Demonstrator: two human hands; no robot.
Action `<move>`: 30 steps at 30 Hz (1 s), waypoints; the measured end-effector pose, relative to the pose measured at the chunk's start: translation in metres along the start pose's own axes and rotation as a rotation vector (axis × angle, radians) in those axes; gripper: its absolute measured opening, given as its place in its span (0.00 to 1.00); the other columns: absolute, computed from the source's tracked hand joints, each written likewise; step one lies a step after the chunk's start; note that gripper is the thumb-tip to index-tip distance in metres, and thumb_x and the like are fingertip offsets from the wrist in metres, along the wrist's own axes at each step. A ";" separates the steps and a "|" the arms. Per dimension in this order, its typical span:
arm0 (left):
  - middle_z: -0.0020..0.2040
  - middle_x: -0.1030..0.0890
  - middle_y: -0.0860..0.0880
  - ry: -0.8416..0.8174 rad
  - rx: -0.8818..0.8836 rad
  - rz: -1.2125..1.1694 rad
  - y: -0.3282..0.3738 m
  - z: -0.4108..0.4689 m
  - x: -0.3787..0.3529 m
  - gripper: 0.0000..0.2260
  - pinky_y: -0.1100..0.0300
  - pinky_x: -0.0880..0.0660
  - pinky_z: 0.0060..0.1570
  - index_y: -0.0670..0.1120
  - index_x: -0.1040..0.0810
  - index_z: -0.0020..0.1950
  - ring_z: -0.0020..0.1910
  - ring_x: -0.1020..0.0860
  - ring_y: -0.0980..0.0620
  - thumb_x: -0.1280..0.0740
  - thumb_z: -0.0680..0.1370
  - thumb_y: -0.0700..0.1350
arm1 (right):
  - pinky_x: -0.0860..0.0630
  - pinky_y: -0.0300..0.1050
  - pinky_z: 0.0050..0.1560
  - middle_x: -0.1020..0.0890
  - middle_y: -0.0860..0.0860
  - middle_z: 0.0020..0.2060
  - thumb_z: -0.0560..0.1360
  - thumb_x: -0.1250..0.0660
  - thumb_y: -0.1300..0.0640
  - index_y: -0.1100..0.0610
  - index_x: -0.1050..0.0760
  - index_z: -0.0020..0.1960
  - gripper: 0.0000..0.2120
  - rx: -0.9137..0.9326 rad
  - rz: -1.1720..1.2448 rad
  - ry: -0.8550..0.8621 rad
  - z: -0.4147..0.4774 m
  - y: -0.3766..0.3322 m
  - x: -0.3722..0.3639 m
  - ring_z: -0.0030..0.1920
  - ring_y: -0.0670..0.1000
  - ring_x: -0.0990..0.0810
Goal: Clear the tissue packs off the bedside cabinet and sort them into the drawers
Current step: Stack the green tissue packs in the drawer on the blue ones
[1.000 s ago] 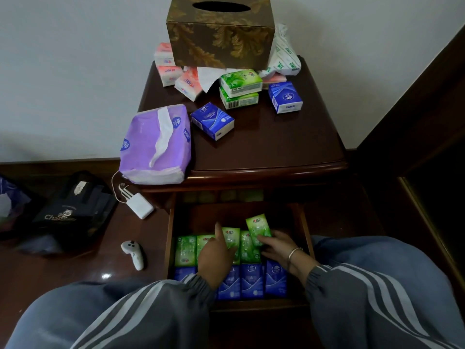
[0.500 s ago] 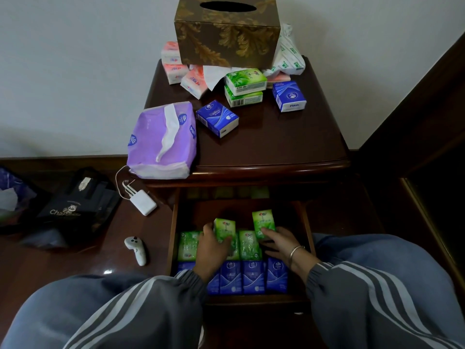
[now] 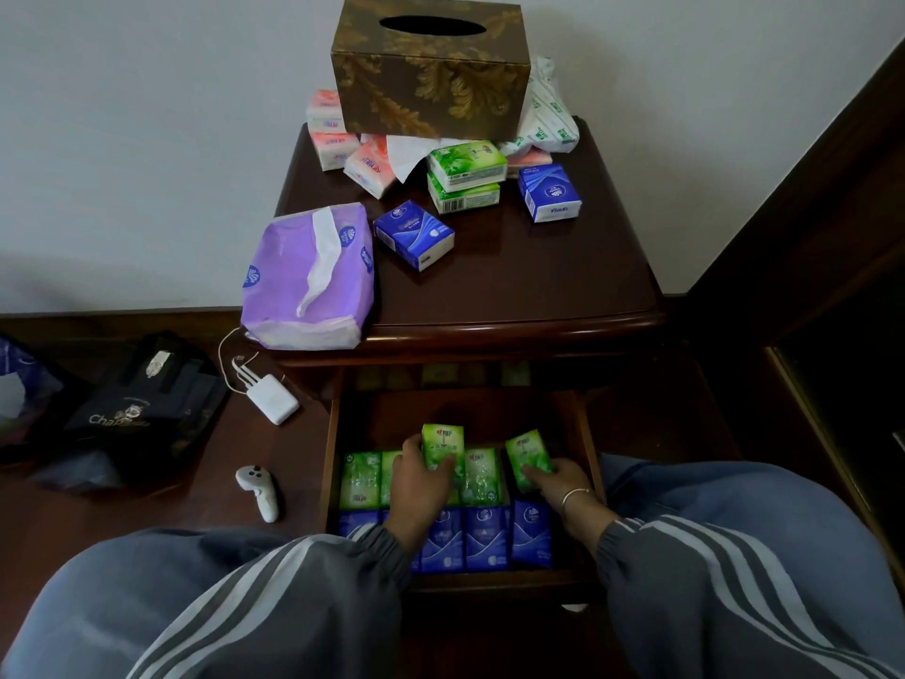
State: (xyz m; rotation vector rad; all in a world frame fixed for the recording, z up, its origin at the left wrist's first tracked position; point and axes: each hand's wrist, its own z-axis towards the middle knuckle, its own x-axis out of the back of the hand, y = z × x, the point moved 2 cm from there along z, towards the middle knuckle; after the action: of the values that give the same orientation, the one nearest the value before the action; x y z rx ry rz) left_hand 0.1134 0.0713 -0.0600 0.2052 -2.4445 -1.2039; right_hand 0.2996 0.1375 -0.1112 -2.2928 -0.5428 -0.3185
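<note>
Bedside cabinet (image 3: 514,286) at 12 o'clock, many tissue packs (image 3: 414,235) left on top. Open drawer (image 3: 465,409) at 6 o'clock, rows of packs inside. Left hand (image 3: 416,487) curled round a green pack (image 3: 443,445), right hand (image 3: 558,477) pinching a second green pack (image 3: 526,453), both over the green row (image 3: 360,480). Could tip neat packs over if shoved in hard.

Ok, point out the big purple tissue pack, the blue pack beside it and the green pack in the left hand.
Purple tissue pack (image 3: 286,281): head view, left half of top face.
Blue pack (image 3: 414,235): head view, top face.
Green pack (image 3: 443,443): head view, front face above the left hand (image 3: 416,487).
</note>
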 end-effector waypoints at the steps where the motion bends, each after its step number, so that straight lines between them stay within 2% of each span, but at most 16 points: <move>1: 0.64 0.27 0.42 -0.005 0.008 -0.011 -0.001 -0.001 -0.001 0.24 0.47 0.19 0.50 0.44 0.37 0.72 0.52 0.20 0.42 0.34 0.78 0.44 | 0.26 0.47 0.49 0.21 0.61 0.55 0.73 0.31 0.57 0.64 0.27 0.62 0.20 0.023 -0.048 0.004 -0.001 0.001 -0.002 0.53 0.60 0.21; 4: 0.65 0.28 0.42 -0.021 0.023 -0.037 -0.004 -0.001 -0.002 0.24 0.50 0.19 0.49 0.45 0.38 0.72 0.54 0.20 0.43 0.34 0.78 0.43 | 0.28 0.45 0.51 0.21 0.60 0.58 0.75 0.34 0.53 0.62 0.26 0.61 0.18 0.103 -0.361 -0.004 -0.003 -0.001 -0.004 0.57 0.60 0.22; 7: 0.63 0.27 0.43 -0.031 0.037 -0.062 -0.007 0.000 -0.001 0.24 0.47 0.20 0.52 0.44 0.38 0.73 0.54 0.20 0.43 0.34 0.79 0.42 | 0.27 0.45 0.53 0.21 0.60 0.57 0.77 0.38 0.53 0.62 0.24 0.59 0.16 0.125 -0.555 -0.059 -0.007 -0.003 -0.008 0.57 0.59 0.22; 10: 0.62 0.25 0.43 -0.042 0.035 -0.073 -0.007 -0.001 -0.001 0.23 0.44 0.20 0.51 0.44 0.37 0.72 0.50 0.18 0.42 0.35 0.79 0.41 | 0.26 0.45 0.53 0.20 0.60 0.57 0.77 0.37 0.56 0.62 0.24 0.58 0.14 0.124 -0.549 -0.100 -0.008 -0.004 -0.007 0.56 0.59 0.22; 12: 0.62 0.25 0.43 -0.051 0.037 -0.062 -0.007 -0.001 -0.002 0.25 0.43 0.20 0.51 0.44 0.39 0.73 0.51 0.18 0.39 0.35 0.79 0.41 | 0.26 0.46 0.54 0.21 0.60 0.59 0.76 0.36 0.57 0.61 0.26 0.61 0.16 0.089 -0.479 -0.093 -0.009 -0.005 -0.003 0.58 0.59 0.22; 13: 0.63 0.25 0.43 -0.057 0.034 -0.061 -0.007 -0.001 -0.003 0.25 0.45 0.20 0.49 0.44 0.39 0.73 0.50 0.18 0.41 0.35 0.79 0.41 | 0.26 0.47 0.56 0.22 0.60 0.61 0.76 0.36 0.57 0.61 0.27 0.63 0.17 0.037 -0.459 -0.097 -0.009 -0.004 0.001 0.59 0.60 0.23; 15: 0.63 0.25 0.46 -0.069 0.017 -0.066 -0.006 -0.001 -0.004 0.24 0.56 0.19 0.42 0.44 0.39 0.73 0.45 0.17 0.49 0.35 0.79 0.42 | 0.23 0.50 0.55 0.23 0.61 0.61 0.75 0.35 0.58 0.63 0.28 0.64 0.18 -0.112 -0.445 -0.152 -0.010 -0.002 0.006 0.57 0.60 0.23; 16: 0.63 0.26 0.47 -0.079 0.012 -0.072 -0.005 -0.002 -0.005 0.24 0.60 0.20 0.39 0.45 0.39 0.73 0.43 0.17 0.53 0.35 0.79 0.42 | 0.22 0.51 0.53 0.23 0.61 0.61 0.75 0.34 0.60 0.64 0.29 0.63 0.18 -0.184 -0.420 -0.201 -0.013 -0.001 0.007 0.55 0.59 0.22; 18: 0.63 0.26 0.47 -0.091 0.014 -0.089 -0.005 -0.003 -0.005 0.25 0.63 0.21 0.38 0.45 0.40 0.74 0.41 0.17 0.54 0.35 0.79 0.41 | 0.21 0.47 0.45 0.24 0.61 0.60 0.73 0.32 0.64 0.65 0.29 0.62 0.18 -0.244 -0.380 -0.269 -0.021 -0.002 0.005 0.53 0.58 0.22; 20: 0.64 0.26 0.46 -0.101 0.019 -0.105 -0.003 -0.005 -0.006 0.25 0.61 0.21 0.40 0.44 0.40 0.74 0.42 0.17 0.53 0.36 0.79 0.41 | 0.21 0.41 0.36 0.24 0.60 0.60 0.71 0.30 0.65 0.64 0.28 0.61 0.19 -0.211 -0.409 -0.281 -0.024 -0.001 0.003 0.56 0.57 0.21; 21: 0.64 0.26 0.45 -0.105 0.021 -0.109 -0.001 -0.006 -0.006 0.25 0.60 0.21 0.41 0.44 0.41 0.74 0.42 0.17 0.51 0.36 0.79 0.41 | 0.21 0.40 0.36 0.24 0.59 0.61 0.71 0.29 0.64 0.63 0.29 0.61 0.20 -0.197 -0.431 -0.294 -0.027 -0.002 0.002 0.57 0.57 0.21; 24: 0.62 0.25 0.46 -0.121 0.002 -0.108 0.002 -0.010 -0.008 0.25 0.62 0.22 0.40 0.44 0.40 0.74 0.45 0.18 0.50 0.35 0.79 0.41 | 0.22 0.47 0.51 0.23 0.58 0.60 0.75 0.32 0.53 0.62 0.28 0.62 0.20 -0.095 -0.595 -0.285 -0.033 -0.013 0.006 0.58 0.57 0.23; 25: 0.61 0.24 0.46 -0.133 -0.009 -0.102 0.001 -0.011 -0.010 0.24 0.63 0.21 0.40 0.44 0.39 0.73 0.46 0.18 0.51 0.35 0.79 0.42 | 0.24 0.48 0.53 0.22 0.58 0.59 0.76 0.35 0.50 0.62 0.27 0.61 0.19 -0.022 -0.571 -0.225 -0.034 -0.020 0.008 0.57 0.57 0.22; 27: 0.57 0.22 0.48 -0.173 -0.035 -0.087 0.000 -0.016 -0.016 0.21 0.66 0.21 0.40 0.44 0.36 0.70 0.46 0.19 0.54 0.34 0.79 0.42 | 0.24 0.49 0.52 0.19 0.59 0.55 0.77 0.38 0.47 0.60 0.23 0.55 0.17 0.080 -0.292 -0.169 -0.038 -0.034 0.008 0.54 0.57 0.20; 29: 0.55 0.22 0.51 -0.217 -0.073 -0.063 0.000 -0.022 -0.024 0.20 0.66 0.21 0.43 0.45 0.34 0.69 0.48 0.20 0.55 0.34 0.78 0.43 | 0.21 0.47 0.50 0.18 0.57 0.53 0.77 0.36 0.49 0.60 0.23 0.53 0.14 0.106 -0.013 -0.244 -0.044 -0.046 0.003 0.51 0.54 0.19; 30: 0.56 0.22 0.51 -0.244 -0.093 -0.058 0.000 -0.023 -0.027 0.21 0.66 0.22 0.45 0.46 0.34 0.70 0.50 0.21 0.56 0.34 0.78 0.43 | 0.20 0.45 0.47 0.18 0.56 0.51 0.76 0.34 0.52 0.60 0.23 0.55 0.13 0.125 0.022 -0.264 -0.044 -0.049 0.003 0.50 0.52 0.19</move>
State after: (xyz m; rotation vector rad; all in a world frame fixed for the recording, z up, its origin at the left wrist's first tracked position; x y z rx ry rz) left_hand 0.1478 0.0627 -0.0550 0.1088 -2.5950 -1.4404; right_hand 0.2760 0.1370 -0.0496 -2.2295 -0.6498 0.0300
